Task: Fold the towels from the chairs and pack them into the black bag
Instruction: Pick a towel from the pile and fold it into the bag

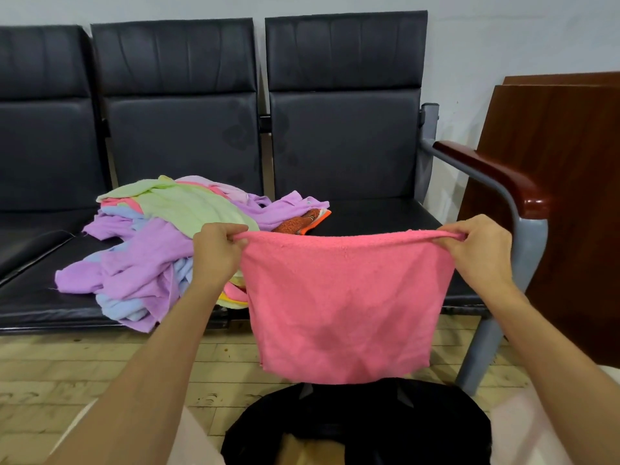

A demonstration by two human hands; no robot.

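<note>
Black chairs (345,135) along the wall, towel pile (161,243) waiting at left.
Left hand (214,250) and right hand (476,250) pinch the pink towel (342,303) corners above the open black bag (355,421); most folding seems left.

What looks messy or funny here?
The towel pile on the chairs is a crumpled heap, and a purple towel droops over the seat's front edge. The middle backrest has dark blotches like stains. The pink towel, pinched by the left hand and right hand, hangs fairly even.
</note>
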